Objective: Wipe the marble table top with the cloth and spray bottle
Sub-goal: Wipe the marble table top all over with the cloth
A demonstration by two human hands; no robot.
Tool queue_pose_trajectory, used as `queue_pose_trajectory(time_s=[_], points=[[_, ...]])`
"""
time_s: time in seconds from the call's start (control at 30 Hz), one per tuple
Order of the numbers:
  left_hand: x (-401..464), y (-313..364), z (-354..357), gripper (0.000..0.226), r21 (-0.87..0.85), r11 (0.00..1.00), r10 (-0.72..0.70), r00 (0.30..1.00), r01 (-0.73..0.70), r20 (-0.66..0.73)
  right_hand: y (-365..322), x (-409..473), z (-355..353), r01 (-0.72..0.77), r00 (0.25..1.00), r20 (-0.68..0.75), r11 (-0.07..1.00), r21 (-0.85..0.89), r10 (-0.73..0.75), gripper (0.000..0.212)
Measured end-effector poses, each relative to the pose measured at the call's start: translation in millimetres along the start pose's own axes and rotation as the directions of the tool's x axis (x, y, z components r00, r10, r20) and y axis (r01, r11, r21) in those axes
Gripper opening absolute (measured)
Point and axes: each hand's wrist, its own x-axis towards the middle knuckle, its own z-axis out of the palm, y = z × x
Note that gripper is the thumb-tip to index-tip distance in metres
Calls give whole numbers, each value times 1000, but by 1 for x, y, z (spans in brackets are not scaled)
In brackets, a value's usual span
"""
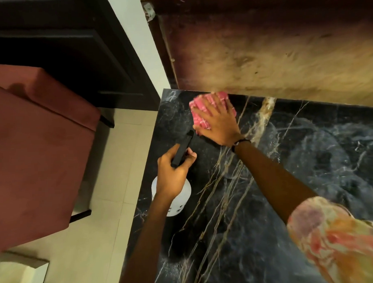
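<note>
The black marble table top [267,181] with gold and white veins fills the lower right. My right hand [217,121] lies flat with spread fingers on a pink cloth [198,114], pressing it onto the marble near the table's far left corner. My left hand [174,171] grips the black trigger head of a white spray bottle [183,196] above the table's left edge. The bottle's nozzle points toward the cloth. Most of the bottle's body is hidden under my left hand and wrist.
A worn brown wooden panel [273,49] rises directly behind the table's far edge. A dark red upholstered chair [40,146] stands on the beige tiled floor [119,186] to the left. A dark cabinet [62,50] sits at the back left.
</note>
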Motion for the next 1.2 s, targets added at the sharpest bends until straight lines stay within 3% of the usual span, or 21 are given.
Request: queue_pose_trajectory(time_s=[0.07,0.17,0.3,0.43,0.63,0.7,0.83,1.0,1.07,1.2], points=[[0,1,5,16,-8,1000,-8,1000,8,8,3,-32,0,89,996,-3,996,0,-89,67],[0,4,12,21,-22,1000,-18,1000,18,15,35,-76,-10,67,998,-16,997,-43,-68,70],[0,4,20,22,-41,999,-9,999,11,43,82,-75,-24,-161,986,35,986,-31,162,77],[-1,4,31,19,-33,999,2,998,1,69,71,-33,-24,-351,934,67,936,2,350,81],[-2,5,46,19,-13,998,59,992,-58,111,53,-73,-16,-66,995,71,996,-56,70,74],[-3,4,51,17,-7,999,53,990,-52,127,65,-109,-19,-60,997,50,997,-43,62,74],[-8,2,56,15,-1,997,70,983,-71,169,115,-137,-36,-232,971,44,972,-33,234,80],[-13,-2,59,10,1,997,76,980,-77,183,126,-88,-41,-478,878,58,878,27,476,87],[-15,-3,62,10,10,997,70,980,-73,184,116,-75,-37,-463,885,69,887,7,461,83],[-19,-1,66,16,10,997,76,980,-79,185,97,-104,-27,-235,969,66,970,-58,239,75]])
